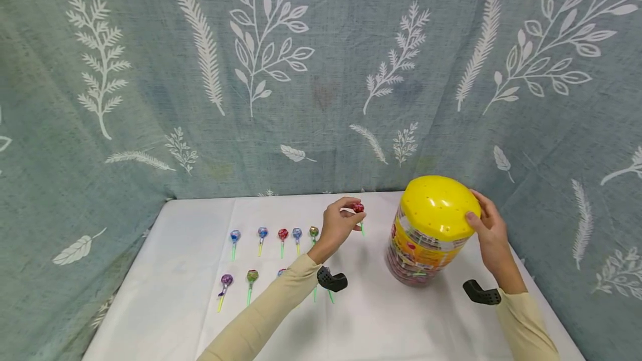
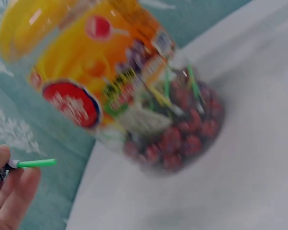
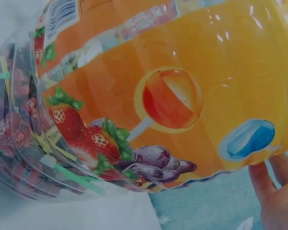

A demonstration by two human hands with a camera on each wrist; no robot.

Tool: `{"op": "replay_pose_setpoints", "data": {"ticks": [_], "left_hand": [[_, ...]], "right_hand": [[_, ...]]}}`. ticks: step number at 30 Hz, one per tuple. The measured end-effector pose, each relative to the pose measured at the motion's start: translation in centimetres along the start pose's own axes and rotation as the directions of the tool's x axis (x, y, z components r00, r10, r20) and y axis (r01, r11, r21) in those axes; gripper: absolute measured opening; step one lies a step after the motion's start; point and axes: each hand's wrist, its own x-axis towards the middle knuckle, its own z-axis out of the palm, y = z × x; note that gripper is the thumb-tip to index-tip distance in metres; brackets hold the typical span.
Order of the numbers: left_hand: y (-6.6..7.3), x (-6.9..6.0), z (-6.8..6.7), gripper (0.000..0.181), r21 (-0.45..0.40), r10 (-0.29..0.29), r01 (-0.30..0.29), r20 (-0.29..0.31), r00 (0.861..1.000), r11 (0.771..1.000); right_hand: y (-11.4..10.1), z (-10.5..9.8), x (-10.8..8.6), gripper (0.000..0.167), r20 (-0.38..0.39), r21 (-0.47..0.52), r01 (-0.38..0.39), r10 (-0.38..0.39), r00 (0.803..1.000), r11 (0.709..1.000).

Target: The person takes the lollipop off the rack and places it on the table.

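My left hand (image 1: pixel 337 226) pinches a red-wrapped lollipop (image 1: pixel 358 208) by its head, the green stick (image 2: pixel 37 163) pointing away from the fingers. Just right of it, a big clear plastic jar (image 1: pixel 418 247) with a yellow lid (image 1: pixel 441 205) leans on the table. My right hand (image 1: pixel 492 233) grips the jar at the lid, thumb on the lid's side; in the right wrist view its fingers (image 3: pixel 264 184) touch the jar near the yellow end. Lollipops with dark red wrappers (image 2: pixel 170 141) and coloured sticks lie inside, at the jar's bottom.
Lollipops stand in two rows on the white table (image 1: pixel 165 272), among them a blue one (image 1: pixel 235 235), a red one (image 1: pixel 283 234) and a purple one (image 1: pixel 227 279). My left sleeve (image 1: pixel 266 311) covers part of the front row. A patterned curtain (image 1: pixel 321 99) hangs behind.
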Motion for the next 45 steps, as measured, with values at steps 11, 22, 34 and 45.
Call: {"op": "replay_pose_setpoints", "data": {"ticks": [11, 22, 34, 45], "left_hand": [[-7.0, -0.4, -0.9, 0.026, 0.21, -0.123, 0.132, -0.055, 0.991, 0.969], [-9.6, -1.2, -1.4, 0.028, 0.378, -0.211, 0.211, -0.042, 0.977, 0.902], [-11.1, -1.2, -0.9, 0.023, 0.533, -0.219, 0.21, -0.047, 0.975, 0.819], [-10.6, -0.9, -1.4, 0.022, 0.611, -0.167, 0.123, 0.015, 0.986, 0.782]], "right_hand": [[0.3, -1.4, 0.0, 0.048, 0.012, 0.109, 0.076, -0.077, 0.997, 0.991], [0.0, -1.6, -0.8, 0.045, -0.014, 0.083, 0.034, -0.033, 0.999, 0.996], [0.4, -1.5, -1.0, 0.044, -0.035, 0.113, 0.046, -0.042, 0.998, 0.993], [0.5, -1.7, -0.8, 0.045, -0.012, 0.074, 0.024, -0.023, 1.0, 0.997]]}}
